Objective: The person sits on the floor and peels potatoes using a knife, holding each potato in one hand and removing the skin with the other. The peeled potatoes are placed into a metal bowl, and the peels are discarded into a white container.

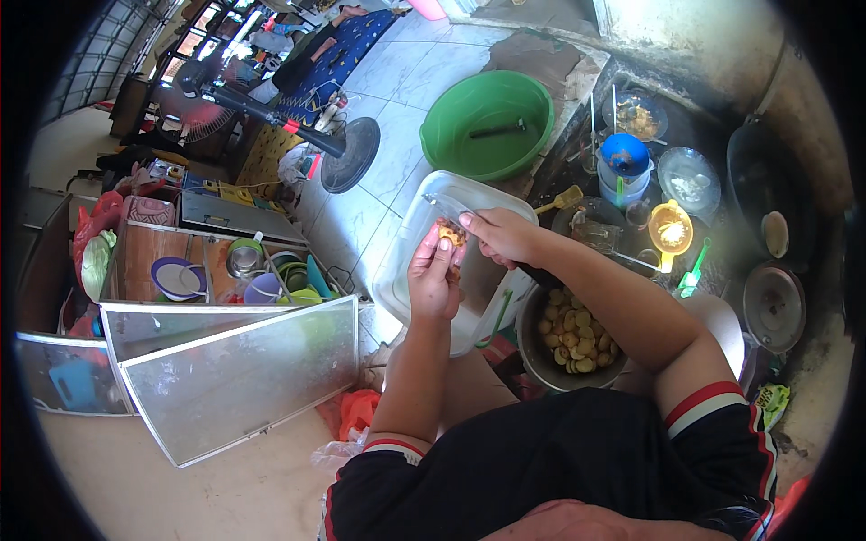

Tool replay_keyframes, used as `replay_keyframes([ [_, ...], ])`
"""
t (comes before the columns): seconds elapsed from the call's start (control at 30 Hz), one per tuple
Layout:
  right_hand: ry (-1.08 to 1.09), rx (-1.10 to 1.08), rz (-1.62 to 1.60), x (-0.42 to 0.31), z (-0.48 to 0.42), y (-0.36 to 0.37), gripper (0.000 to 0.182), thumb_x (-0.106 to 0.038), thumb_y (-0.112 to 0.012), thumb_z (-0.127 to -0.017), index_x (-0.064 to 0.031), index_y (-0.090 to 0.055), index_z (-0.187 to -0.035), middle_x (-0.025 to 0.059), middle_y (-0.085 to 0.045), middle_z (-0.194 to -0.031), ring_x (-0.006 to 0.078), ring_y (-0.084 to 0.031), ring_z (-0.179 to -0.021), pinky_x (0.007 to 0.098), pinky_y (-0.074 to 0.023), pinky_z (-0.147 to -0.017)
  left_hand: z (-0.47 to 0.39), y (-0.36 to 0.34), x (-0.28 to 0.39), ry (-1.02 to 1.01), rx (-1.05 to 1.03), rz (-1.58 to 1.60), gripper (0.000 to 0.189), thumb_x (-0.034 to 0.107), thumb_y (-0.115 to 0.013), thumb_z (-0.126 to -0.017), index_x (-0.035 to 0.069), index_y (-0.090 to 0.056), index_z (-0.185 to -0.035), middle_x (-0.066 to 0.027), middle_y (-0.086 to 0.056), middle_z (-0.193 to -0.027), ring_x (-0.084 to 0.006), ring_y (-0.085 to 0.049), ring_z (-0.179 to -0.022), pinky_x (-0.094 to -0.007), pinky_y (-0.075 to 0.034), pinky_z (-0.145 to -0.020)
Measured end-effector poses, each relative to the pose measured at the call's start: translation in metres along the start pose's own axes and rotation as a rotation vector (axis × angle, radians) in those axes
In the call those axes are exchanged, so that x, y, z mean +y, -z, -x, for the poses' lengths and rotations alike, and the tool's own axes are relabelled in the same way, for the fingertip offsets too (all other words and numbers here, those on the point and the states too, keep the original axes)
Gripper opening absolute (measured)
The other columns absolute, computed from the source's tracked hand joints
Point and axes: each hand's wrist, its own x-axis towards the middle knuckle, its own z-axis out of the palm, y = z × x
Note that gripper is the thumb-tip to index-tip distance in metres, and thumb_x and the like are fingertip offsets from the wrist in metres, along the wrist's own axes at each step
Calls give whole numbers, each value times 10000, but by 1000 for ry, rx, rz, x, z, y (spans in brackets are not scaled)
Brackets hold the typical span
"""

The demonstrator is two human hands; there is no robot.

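Observation:
My left hand grips a small, brownish-yellow piece of food between thumb and fingers, with more brown bits lower in the hand. My right hand is closed around a knife, whose blade points to the left just above the food piece. Both hands are over a white plastic tub. Beside the tub, partly under my right forearm, a metal pot holds many small, pale yellow, cut pieces that look like potatoes. The knife's handle is mostly hidden by my hand.
A large green basin with a dark object inside stands beyond the tub. Dishes, a blue bowl, an orange strainer and a wok are at the right. A floor fan and an open-doored cabinet stand left. A person lies on a far mat.

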Motion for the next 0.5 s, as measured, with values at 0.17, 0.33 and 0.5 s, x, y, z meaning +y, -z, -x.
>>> replay_keyframes([
  [0.17,35,-54,45,-10,7,-7,411,-410,-323,-948,-42,-485,-1032,-13,-385,-563,87,-368,-426,243,-339,-391,-4,19,-11,-41,-4,-26,327,50,-536,-872,-16,-489,-1189,-82,-559,-1100,-141,-560,-949,-264,-487,-811],
  [0.33,32,55,151,2,0,0,411,-418,-324,-946,-48,-479,-1036,-7,-388,-562,90,-377,-427,244,-351,-396,0,0,-3,-30,25,-41,295,51,-530,-875,-7,-505,-1164,-70,-570,-1058,-136,-566,-912,-263,-489,-804],
  [0.5,-12,-73,-134,-6,6,-2,404,-404,-324,-949,-40,-495,-983,8,-401,-563,93,-394,-415,251,-364,-379,0,7,-6,-22,64,3,288,49,-522,-879,-10,-507,-1160,-83,-570,-1076,-149,-575,-933,-262,-494,-801],
])
